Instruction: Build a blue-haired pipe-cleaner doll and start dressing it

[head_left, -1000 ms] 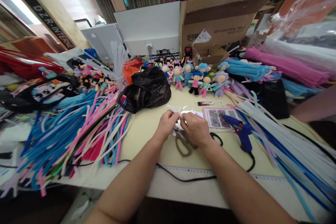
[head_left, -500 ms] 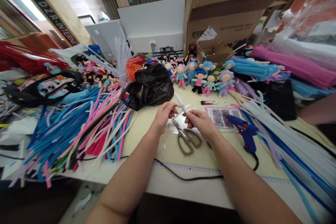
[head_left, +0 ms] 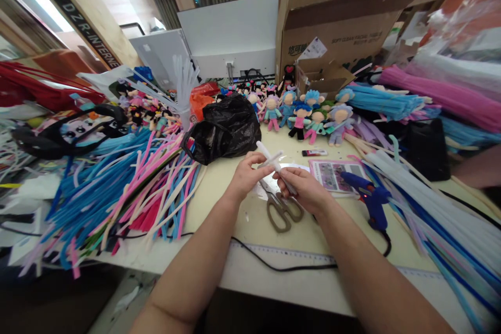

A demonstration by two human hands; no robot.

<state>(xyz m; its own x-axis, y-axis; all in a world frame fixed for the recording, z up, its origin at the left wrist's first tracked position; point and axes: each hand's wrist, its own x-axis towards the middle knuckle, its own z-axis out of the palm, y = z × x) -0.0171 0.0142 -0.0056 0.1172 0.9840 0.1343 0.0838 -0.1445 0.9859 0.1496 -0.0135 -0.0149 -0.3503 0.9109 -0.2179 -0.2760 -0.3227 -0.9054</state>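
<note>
Between my two hands, above the cream mat, is a bundle of white pipe cleaners point(head_left: 270, 158) with crossing ends that point up and to the sides. My left hand point(head_left: 248, 173) pinches it from the left with thumb and fingers. From the right, my right hand point(head_left: 300, 183) grips its lower part, fingers curled under. Just below the hands lies a pair of scissors point(head_left: 282, 214) with grey-brown handles, its blades partly hidden. A blue glue gun point(head_left: 370, 195) with a lit red light rests right of my right hand.
Piles of coloured pipe cleaners lie left point(head_left: 105, 188) and right point(head_left: 434, 209). Behind the hands are a black plastic bag point(head_left: 225, 128), several small dolls point(head_left: 301, 117) and a cardboard box point(head_left: 336, 31). A black cable point(head_left: 282, 269) crosses the table's front over a ruler strip point(head_left: 270, 251).
My left hand has moved in to the white pipe cleaners and now pinches them. A short end now crosses the bundle. The view has shifted slightly.
</note>
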